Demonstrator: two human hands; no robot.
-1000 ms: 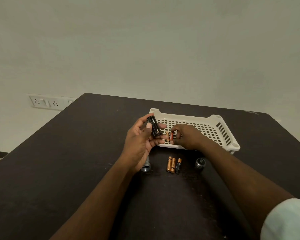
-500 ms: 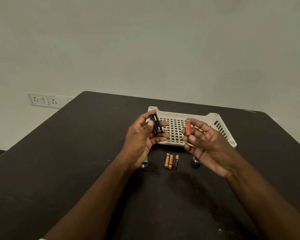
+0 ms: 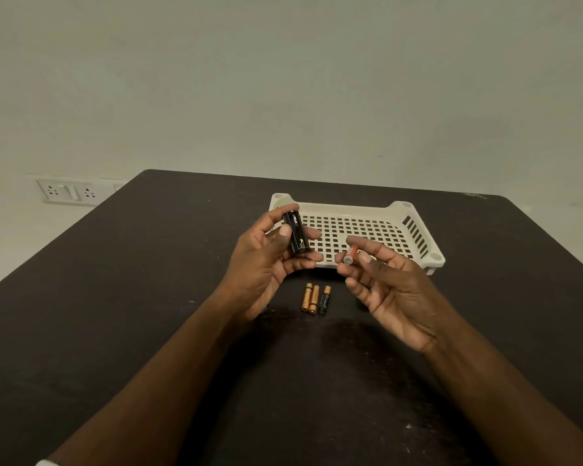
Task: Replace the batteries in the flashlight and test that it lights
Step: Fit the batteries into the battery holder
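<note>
My left hand (image 3: 265, 264) grips a black battery holder (image 3: 296, 236), held upright above the table with its open slots facing me. My right hand (image 3: 389, 287) pinches a small red battery (image 3: 350, 255) between thumb and fingers, its metal end pointing toward me, a short gap to the right of the holder. Three batteries (image 3: 316, 299), two copper-coloured and one black with a copper tip, lie side by side on the dark table (image 3: 148, 297) below my hands. The flashlight body and its cap are hidden behind my hands.
A cream perforated plastic tray (image 3: 414, 230) sits behind my hands near the table's far edge. A wall socket panel (image 3: 68, 193) is on the wall at the left. The table's left edge runs diagonally.
My right hand lifted a red battery out of the tray, then tilted it and brought it lower, with its end facing me. The left hand kept holding the battery holder.
</note>
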